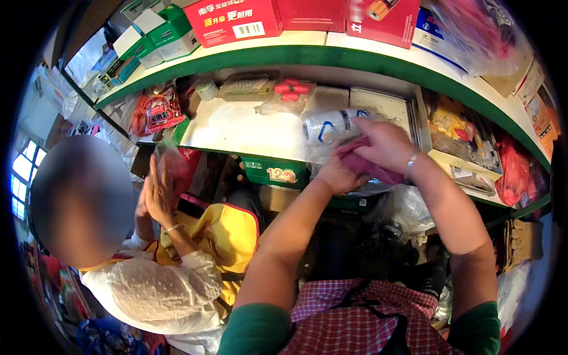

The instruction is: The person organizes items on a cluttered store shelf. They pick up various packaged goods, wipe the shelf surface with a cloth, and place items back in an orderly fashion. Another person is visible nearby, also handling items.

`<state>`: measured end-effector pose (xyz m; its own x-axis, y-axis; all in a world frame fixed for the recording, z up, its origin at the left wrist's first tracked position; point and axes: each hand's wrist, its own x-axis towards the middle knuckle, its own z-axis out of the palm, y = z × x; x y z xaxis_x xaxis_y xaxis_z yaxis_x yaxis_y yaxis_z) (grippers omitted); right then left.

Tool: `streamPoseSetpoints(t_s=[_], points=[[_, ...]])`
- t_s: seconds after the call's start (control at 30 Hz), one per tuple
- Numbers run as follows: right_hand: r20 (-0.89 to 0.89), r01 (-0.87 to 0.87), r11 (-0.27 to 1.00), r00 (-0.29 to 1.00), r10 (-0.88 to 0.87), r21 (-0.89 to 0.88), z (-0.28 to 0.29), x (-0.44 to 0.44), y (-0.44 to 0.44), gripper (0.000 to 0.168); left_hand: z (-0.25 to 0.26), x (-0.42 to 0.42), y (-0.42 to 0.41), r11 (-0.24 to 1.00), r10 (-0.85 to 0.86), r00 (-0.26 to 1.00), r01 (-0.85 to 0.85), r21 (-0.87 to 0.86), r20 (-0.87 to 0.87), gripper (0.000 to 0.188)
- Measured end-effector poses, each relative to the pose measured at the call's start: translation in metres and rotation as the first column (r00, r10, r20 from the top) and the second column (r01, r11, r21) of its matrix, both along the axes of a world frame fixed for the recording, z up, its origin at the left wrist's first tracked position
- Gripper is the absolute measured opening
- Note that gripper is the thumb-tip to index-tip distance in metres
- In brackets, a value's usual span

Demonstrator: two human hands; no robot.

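Note:
A dark pink cloth is bunched between my two hands at the front edge of the green-trimmed shelf. My left hand grips its left part from below. On the upper right side, my right hand is on the cloth, with fingers reaching over a clear plastic wrapping. Just behind them lies a white roll-shaped pack with blue markings, wrapped in clear plastic. Further back on the shelf is a clear bag of red rolls.
A co-worker in a yellow apron sits close on the left, hands around a plastic bag. Red cartons line the upper shelf. An open tray of packets stands right; a green box is below the shelf.

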<state>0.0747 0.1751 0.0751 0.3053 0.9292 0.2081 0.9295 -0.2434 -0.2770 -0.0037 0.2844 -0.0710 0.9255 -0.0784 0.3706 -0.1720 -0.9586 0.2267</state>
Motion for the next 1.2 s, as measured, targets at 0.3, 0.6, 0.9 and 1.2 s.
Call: streamPoseSetpoints(t_s=[0.3,0.6,0.9,1.2], points=[[-0.161,0.197,0.972,0.971,-0.176,0.129,-0.001,0.0,0.061,0.028,0.005,-0.003,-0.005,0.996,0.041,0.995,-0.033,0.089,-0.096,0.048],[0.184,0.082,0.867,0.963,-0.195,0.491,-0.013,-0.022,0.011,0.019,-0.009,-0.002,0.004,0.968,0.043,0.964,-0.104,0.227,0.261,0.05],[0.122,0.399,0.894,0.896,-0.427,0.203,-0.11,0.016,-0.014,0.037,0.02,-0.003,-0.004,0.969,0.128,0.942,-0.185,-0.161,-0.311,0.048],[0.064,0.363,0.891,0.917,-0.393,0.275,-0.108,0.017,-0.025,0.043,0.075,-0.005,0.039,0.825,0.564,0.822,-0.564,0.018,-0.084,0.057]])
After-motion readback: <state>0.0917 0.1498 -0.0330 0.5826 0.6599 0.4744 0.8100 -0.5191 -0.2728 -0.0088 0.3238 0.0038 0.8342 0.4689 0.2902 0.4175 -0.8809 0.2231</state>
